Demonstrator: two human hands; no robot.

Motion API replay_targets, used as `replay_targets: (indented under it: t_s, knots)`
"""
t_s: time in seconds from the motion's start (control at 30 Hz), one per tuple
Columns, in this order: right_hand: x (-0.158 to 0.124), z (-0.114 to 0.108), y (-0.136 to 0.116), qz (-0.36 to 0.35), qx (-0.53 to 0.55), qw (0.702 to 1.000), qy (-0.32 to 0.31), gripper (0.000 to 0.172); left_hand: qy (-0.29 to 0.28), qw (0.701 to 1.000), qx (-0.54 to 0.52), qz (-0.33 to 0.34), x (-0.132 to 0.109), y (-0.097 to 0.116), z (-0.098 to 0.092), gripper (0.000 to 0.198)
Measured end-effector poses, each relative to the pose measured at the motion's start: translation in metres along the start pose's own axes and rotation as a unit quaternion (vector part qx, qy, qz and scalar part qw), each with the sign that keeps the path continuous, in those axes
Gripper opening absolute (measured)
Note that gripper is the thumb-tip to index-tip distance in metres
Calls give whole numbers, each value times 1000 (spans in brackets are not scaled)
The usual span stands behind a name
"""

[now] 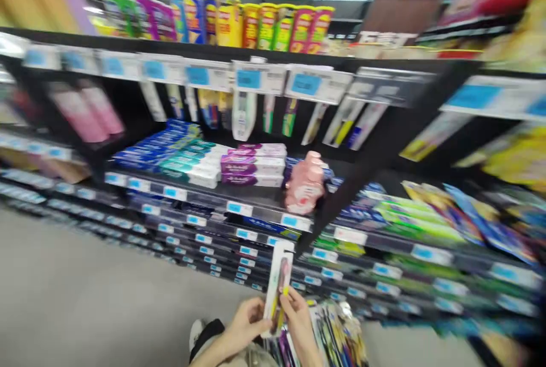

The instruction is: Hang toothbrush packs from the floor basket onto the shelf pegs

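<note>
Low in the head view, a toothbrush pack, white with a yellow part and a hanging hole at its top, is held tilted upright between both hands. My left hand is closed on its lower left edge. My right hand pinches the lower right side, thumb across the front. Beneath and to the right of the hands lie several more packaged toothbrushes, partly hidden by my right hand and wrist. Price-tagged shelf edges stand just beyond the pack.
Toothpaste boxes sit stacked on the shelf ahead, beside pink pump bottles. Above them, toothbrush packs hang under a shelf with chip canisters. A dark slanting post crosses the shelves. Grey floor spreads at left.
</note>
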State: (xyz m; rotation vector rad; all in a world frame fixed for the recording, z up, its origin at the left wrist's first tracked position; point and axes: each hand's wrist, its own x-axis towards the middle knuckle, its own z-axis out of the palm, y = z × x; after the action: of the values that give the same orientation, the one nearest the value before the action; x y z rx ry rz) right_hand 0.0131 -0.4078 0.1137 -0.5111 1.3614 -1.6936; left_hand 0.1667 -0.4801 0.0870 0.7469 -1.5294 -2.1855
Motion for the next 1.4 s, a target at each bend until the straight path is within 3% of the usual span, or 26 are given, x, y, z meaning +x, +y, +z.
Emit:
replay_targets:
  t_s: [0.07, 0.17, 0.33, 0.43, 0.6, 0.77, 0.87, 1.03, 1.23, 1.4]
  knots:
    - [0, -9, -23, -42, -36, 998, -13, 37, -23, 999, 21, -10, 3, -2, -2, 49]
    - [0, -42, -63, -105, -63, 992, 11, 39, -66, 996, 52, -27, 7, -1, -3, 55]
    - [-5, -106, -147, -203, -47, 963, 171, 50, -100, 992, 72, -16, 12, 4, 5, 51]
    - [-2, -122, -204, -270, -55, 928, 252, 48, -121, 990, 75, -16, 15, 10, 11, 52]
    - [21, -111, -273, -371, -82, 886, 266, 51, -150, 978, 142, 0, 11, 13, 11, 50]
    - [48, -87, -314, -399, -101, 878, 243, 59, -135, 969, 205, -10, 13, -9, -6, 56]
    - [57, -72, -334, -448, -122, 862, 202, 59, -112, 974, 197, -27, 18, -9, -10, 66]
    - [63, -54, -357, -482, -177, 847, 134, 60, -87, 977, 193, -25, 21, 0, -5, 69]
    - [69, -42, -367, -501, -199, 835, 108, 63, -111, 974, 198, -9, 25, -17, -10, 59]
    - [80, -28, -373, -495, -214, 834, 115, 70, -116, 969, 220, -12, 24, -3, -7, 60]
